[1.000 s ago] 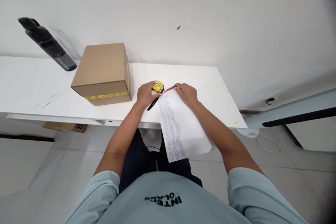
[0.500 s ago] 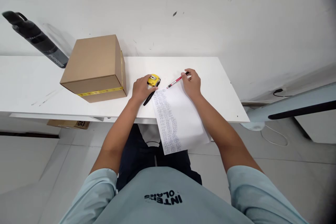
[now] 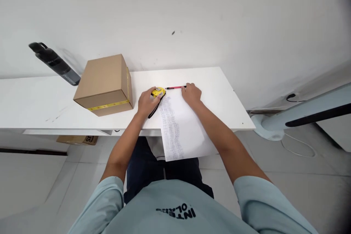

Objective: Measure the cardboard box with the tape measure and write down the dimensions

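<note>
Yellow plastic is what pops first: a small rounded tape measure [image 3: 158,91] sits on the white desk [image 3: 214,91], and the left hand [image 3: 147,101] is curled over its near side, fingers wrapped on the case. A thin black strap [image 3: 154,110] trails from it toward the desk's front edge, right under that hand.

The right hand [image 3: 191,94] rests on the top corner of a sheet of paper [image 3: 186,131], fingers bent and closed on the end of a slim red pen [image 3: 175,87]. The pen lies almost flat, running sideways from the fingers toward the tape measure, dark tip just beside the yellow case. Can't tell if it's a proper pinch or just a loose hold, it's too small.

The paper is plain white, long and rectangular, with a dense column of small handwriting down its left side. It lies at a slant and its lower half hangs off the desk over the person's lap.

Left of the hands there's a cardboard box [image 3: 105,84], plain brown, cube-ish, matte, with yellow tape [image 3: 108,106] running around it near the base and up one edge. Further left a dark cylinder-shaped bottle [image 3: 56,64] with a loop handle leans against the white wall [image 3: 192,14].
</note>
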Tool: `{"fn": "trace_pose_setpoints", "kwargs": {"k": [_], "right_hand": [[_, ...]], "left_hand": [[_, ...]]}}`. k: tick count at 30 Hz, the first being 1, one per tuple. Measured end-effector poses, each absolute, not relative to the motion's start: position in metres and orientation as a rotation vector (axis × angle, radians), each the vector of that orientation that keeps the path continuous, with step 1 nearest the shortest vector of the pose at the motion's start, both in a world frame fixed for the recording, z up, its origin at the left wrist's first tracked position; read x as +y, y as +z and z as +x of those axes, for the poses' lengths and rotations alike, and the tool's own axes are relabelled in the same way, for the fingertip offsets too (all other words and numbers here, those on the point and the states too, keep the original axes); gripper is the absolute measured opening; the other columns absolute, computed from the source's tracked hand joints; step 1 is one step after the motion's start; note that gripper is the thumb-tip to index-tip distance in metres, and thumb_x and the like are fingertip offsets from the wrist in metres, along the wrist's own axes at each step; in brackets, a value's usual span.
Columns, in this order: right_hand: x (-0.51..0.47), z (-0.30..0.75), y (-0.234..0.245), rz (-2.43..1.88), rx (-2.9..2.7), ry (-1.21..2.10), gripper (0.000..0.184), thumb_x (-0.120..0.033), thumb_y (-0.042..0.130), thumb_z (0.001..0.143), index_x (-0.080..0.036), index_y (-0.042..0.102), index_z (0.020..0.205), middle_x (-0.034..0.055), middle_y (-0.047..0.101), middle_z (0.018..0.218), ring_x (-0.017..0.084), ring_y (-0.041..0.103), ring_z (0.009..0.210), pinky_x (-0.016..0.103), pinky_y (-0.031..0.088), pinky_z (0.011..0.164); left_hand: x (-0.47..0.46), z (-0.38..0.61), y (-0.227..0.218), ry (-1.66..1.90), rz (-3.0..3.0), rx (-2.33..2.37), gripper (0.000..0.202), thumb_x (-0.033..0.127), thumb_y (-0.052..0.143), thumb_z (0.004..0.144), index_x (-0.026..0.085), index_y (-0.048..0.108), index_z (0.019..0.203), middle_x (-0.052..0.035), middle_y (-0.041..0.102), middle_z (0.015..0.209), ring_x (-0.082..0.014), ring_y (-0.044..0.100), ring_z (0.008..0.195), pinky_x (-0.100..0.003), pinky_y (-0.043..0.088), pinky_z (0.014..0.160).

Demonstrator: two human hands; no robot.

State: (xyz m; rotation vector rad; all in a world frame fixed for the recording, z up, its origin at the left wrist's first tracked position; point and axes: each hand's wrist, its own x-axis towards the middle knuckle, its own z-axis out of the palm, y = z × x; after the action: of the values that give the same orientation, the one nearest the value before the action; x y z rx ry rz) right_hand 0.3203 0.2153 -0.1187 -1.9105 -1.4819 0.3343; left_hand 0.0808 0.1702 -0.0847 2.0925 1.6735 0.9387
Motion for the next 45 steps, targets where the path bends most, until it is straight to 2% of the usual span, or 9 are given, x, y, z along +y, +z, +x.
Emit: {"fn": "trace_pose_setpoints", "kwargs": {"k": [8,12,14,17,24,32,38,41,45], "right_hand": [[0.183,0.299,-0.081,-1.675,-1.548,0.374,0.041,-0.036,0.04,0.104,-0.015,0.063,0.131,0.0214,0.066,0.137,0.032,0.06,0.132,0.05,0.046,0.113],[0.104,0.273,-0.067,-1.263,-1.586,1.044,0.052,-0.058,0.03,0.108,-0.028,0.063,0.134,0.009,0.076,0.12,0.024,0.073,0.112,0.043,0.06,0.097],[0.058,0.255,-0.063,-0.928,-1.432,1.562,0.055,-0.073,0.046,0.1,-0.037,0.063,0.137,0.0059,0.076,0.123,0.026,0.073,0.114,0.045,0.061,0.096],[0.005,0.221,-0.063,-0.767,-0.989,1.812,0.057,-0.073,0.076,0.08,-0.035,0.068,0.122,0.0021,0.077,0.11,0.024,0.076,0.089,0.039,0.064,0.077],[-0.04,0.182,-0.091,-0.836,-0.534,1.751,0.048,-0.059,0.088,0.075,-0.028,0.069,0.106,0.0013,0.074,0.09,0.018,0.07,0.071,0.029,0.054,0.057],[-0.053,0.208,-0.115,-1.049,-0.659,1.578,0.054,-0.055,0.09,0.073,-0.026,0.067,0.112,0.0013,0.072,0.093,0.017,0.067,0.076,0.027,0.052,0.058],[-0.002,0.241,-0.08,-0.959,-0.861,1.333,0.053,-0.049,0.092,0.073,-0.026,0.066,0.113,0.0038,0.074,0.097,0.016,0.063,0.07,0.03,0.052,0.059],[0.046,0.245,-0.05,-0.841,-1.031,1.179,0.052,-0.047,0.094,0.071,-0.027,0.066,0.11,-0.0004,0.07,0.089,0.014,0.06,0.068,0.03,0.054,0.062],[0.111,0.229,-0.017,-0.724,-1.237,1.038,0.06,-0.055,0.094,0.067,-0.029,0.064,0.113,-0.0007,0.071,0.099,0.016,0.064,0.081,0.034,0.06,0.077]], "left_hand": [[0.05,0.06,-0.058,1.147,2.538,1.216,0.051,0.048,0.065,0.091,0.033,0.062,0.14,-0.0085,0.067,0.146,-0.0287,0.062,0.137,-0.051,0.05,0.116],[0.027,0.033,-0.053,1.136,2.648,1.349,0.048,0.053,0.065,0.088,0.034,0.066,0.132,-0.0086,0.07,0.142,-0.032,0.062,0.137,-0.054,0.05,0.112],[0.021,0.027,-0.057,1.118,2.656,1.369,0.049,0.053,0.064,0.088,0.035,0.065,0.133,-0.0083,0.07,0.143,-0.0323,0.063,0.136,-0.056,0.048,0.114],[0.012,0.027,-0.065,1.127,2.684,1.285,0.056,0.05,0.064,0.089,0.039,0.058,0.143,-0.0073,0.069,0.144,-0.0321,0.064,0.134,-0.056,0.046,0.115],[-0.018,0.01,-0.082,1.298,2.762,1.221,0.092,0.056,0.075,0.089,0.033,0.029,0.165,-0.011,0.077,0.127,-0.0305,0.074,0.115,-0.053,0.048,0.113],[-0.024,-0.071,-0.104,1.734,2.498,1.862,0.075,0.03,0.082,0.087,0.03,0.049,0.154,-0.0119,0.074,0.132,-0.0291,0.07,0.122,-0.047,0.054,0.108],[0.019,-0.138,-0.056,1.791,2.356,1.874,0.022,0.034,0.066,0.098,0.036,0.075,0.118,0.0005,0.082,0.105,-0.0231,0.075,0.102,-0.051,0.056,0.107],[0.055,-0.163,-0.032,1.824,1.982,1.819,0.025,0.048,0.07,0.095,0.032,0.077,0.112,0.0008,0.082,0.103,-0.0228,0.075,0.103,-0.051,0.059,0.104],[0.101,-0.196,-0.014,1.833,1.481,1.531,0.049,0.06,0.088,0.071,0.022,0.076,0.101,-0.0025,0.08,0.108,-0.0184,0.071,0.093,-0.047,0.063,0.097]]}}
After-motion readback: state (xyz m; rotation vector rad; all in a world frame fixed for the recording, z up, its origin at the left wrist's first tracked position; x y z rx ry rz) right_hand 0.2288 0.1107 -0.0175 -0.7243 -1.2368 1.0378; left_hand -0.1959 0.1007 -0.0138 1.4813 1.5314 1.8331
